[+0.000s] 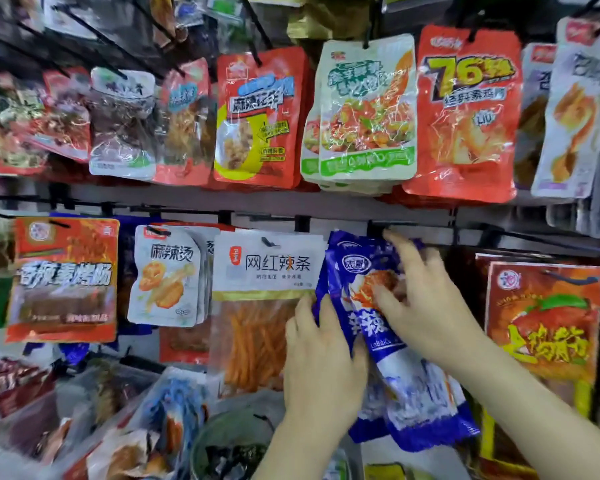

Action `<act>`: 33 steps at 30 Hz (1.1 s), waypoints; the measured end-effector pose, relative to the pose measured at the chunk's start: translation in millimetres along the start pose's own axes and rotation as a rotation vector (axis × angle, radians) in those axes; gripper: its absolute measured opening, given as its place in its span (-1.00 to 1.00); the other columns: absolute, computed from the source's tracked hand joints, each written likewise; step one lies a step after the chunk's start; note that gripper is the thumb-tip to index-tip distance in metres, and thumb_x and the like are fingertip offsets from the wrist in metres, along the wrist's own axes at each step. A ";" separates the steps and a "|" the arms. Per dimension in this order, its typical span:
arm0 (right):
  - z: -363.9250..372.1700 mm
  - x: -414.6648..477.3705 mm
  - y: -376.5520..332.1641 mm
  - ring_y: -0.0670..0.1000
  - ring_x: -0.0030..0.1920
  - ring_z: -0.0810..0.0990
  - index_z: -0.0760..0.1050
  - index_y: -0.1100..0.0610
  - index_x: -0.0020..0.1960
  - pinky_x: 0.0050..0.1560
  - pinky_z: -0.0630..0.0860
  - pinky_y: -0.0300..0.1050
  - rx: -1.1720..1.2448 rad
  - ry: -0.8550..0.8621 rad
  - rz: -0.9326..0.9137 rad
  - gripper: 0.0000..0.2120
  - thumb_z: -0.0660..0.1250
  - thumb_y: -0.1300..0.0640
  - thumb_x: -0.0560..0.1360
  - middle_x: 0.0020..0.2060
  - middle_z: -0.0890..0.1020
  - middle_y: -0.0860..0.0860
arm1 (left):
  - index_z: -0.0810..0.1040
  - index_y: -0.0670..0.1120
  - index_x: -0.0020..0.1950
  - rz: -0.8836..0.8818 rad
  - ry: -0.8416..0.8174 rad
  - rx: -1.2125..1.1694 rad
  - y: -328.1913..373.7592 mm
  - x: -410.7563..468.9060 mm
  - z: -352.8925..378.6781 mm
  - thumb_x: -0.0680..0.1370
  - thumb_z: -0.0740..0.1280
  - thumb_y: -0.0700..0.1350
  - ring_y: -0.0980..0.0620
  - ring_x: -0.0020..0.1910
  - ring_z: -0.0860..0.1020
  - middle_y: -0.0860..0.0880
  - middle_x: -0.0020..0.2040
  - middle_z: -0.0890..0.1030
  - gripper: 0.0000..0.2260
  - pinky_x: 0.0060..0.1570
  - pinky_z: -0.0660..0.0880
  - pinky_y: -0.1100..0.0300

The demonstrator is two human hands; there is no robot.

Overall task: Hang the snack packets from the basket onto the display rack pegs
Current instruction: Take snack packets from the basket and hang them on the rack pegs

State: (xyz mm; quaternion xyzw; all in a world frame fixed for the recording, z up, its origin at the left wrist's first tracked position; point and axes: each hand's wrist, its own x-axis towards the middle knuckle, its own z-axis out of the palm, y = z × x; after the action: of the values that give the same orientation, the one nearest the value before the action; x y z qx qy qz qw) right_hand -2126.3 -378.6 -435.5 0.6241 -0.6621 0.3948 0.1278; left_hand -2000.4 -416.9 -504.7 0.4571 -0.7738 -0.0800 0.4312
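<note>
A red "76" packet (466, 112) hangs beside a green-and-white packet (368, 109), above a white packet of orange strips (264, 306).

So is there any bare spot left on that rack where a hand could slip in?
Hardly. One clear strip is the grey backing band between the upper row and the lower peg rail. A smaller pale gap sits above the blue packets, by the right hand. Elsewhere it is crowded: packets overlap edge to edge, and the left hand presses against the white strip-snack packet.

white packet (269, 263) crowding the peg (394, 224) from the left, red packet (542, 317) right, bare wall strip above
</note>
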 end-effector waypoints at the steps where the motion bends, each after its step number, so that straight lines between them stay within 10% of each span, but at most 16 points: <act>1: 0.2 -6.0 -5.0 0.16 0.15 0.52 0.11 -0.12 0.52 0.17 0.44 -0.01 0.033 -0.030 0.033 -0.37 0.22 -0.14 0.50 0.23 0.36 0.07 | 0.11 -0.03 0.54 0.010 0.001 0.015 2.1 -2.0 1.0 0.57 0.18 0.09 -0.10 0.41 0.21 -0.07 0.48 0.15 -0.43 0.38 0.25 0.08; 4: 3.3 -11.9 -17.1 0.11 0.35 0.39 0.02 -0.01 0.56 0.28 0.37 -0.04 -0.078 -0.094 0.071 -0.13 0.21 -0.36 0.40 0.37 0.31 0.05 | 0.30 -0.06 0.45 0.116 -0.041 0.009 10.6 -11.6 1.7 0.42 0.04 0.16 -0.13 0.29 0.37 -0.06 0.36 0.38 -0.37 0.21 0.41 -0.06; 10: 8.5 -1.3 -24.6 0.22 0.21 0.47 0.07 0.00 0.54 0.05 0.48 0.04 -0.257 0.000 0.135 -0.20 0.35 -0.17 0.43 0.25 0.42 0.14 | 0.29 0.15 0.01 0.213 -0.234 -0.150 10.3 -18.6 -5.7 0.42 0.14 0.04 0.16 0.21 0.32 0.20 0.04 0.40 -0.83 0.37 0.14 -0.10; 17: -1.0 3.3 -30.0 0.18 0.01 0.59 0.30 0.12 0.32 -0.24 0.36 -0.10 -0.503 0.032 0.071 -0.54 0.31 0.03 0.48 0.05 0.55 0.10 | 0.60 -0.05 0.18 0.131 0.244 -0.274 -14.1 -6.1 11.5 0.46 0.40 -0.31 0.10 0.02 0.46 0.05 0.10 0.44 -0.68 0.07 0.44 0.29; 26: -0.6 11.9 -53.2 0.19 0.06 0.60 0.32 0.20 0.34 -0.22 0.35 -0.10 -0.450 0.062 0.077 -0.55 0.28 0.04 0.53 0.14 0.54 0.14 | 0.38 0.01 0.43 0.100 -0.114 -0.176 -13.8 12.0 23.1 0.58 0.22 -0.26 0.03 0.19 0.53 -0.02 0.24 0.56 -0.57 0.13 0.40 0.31; 33: 2.3 5.3 -51.2 0.15 0.07 0.56 0.09 0.03 0.51 -0.23 0.36 -0.11 -0.388 0.043 0.107 -0.33 0.29 -0.11 0.51 0.32 0.35 0.15 | 0.59 -0.09 0.15 0.165 -0.219 -0.333 -19.3 12.6 3.5 0.53 0.18 -0.39 0.02 0.06 0.57 0.03 -0.01 0.62 -0.67 -0.12 0.43 0.36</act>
State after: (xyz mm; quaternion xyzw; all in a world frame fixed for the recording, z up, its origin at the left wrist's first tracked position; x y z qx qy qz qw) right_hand -2079.0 -379.3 -414.9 0.5431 -0.7552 0.2790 0.2386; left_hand -1993.3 -438.6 -509.3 0.3035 -0.8268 -0.2202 0.4192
